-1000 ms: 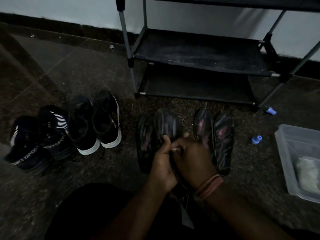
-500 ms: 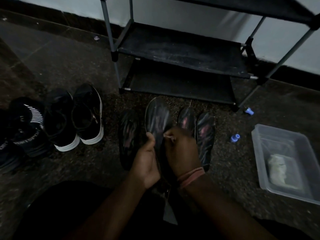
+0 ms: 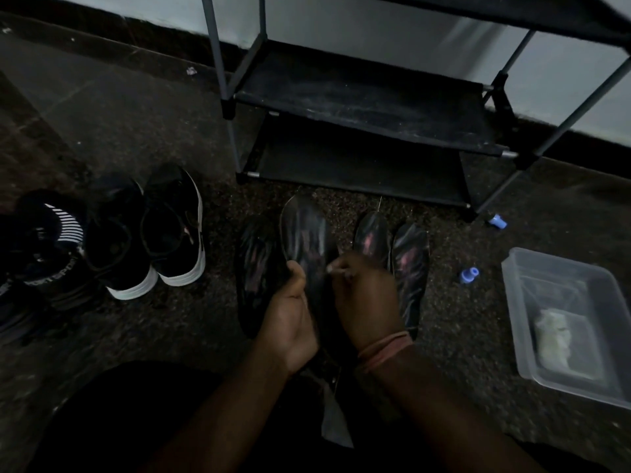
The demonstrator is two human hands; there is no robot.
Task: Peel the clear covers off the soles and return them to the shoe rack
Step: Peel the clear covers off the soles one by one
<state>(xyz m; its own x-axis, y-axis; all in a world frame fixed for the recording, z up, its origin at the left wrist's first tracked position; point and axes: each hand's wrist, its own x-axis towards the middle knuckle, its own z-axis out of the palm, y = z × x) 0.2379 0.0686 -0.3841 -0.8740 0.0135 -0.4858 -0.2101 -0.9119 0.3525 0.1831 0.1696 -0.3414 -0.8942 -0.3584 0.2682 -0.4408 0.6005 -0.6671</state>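
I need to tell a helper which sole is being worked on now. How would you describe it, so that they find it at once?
Start at the black shoe rack by the wall; four dark insoles lie or stand on the floor before it. The one you want is the second from the left, the held insole, with the left hand gripping it and the right hand pinching at its edge. Only this one is lifted; the others lie flat.
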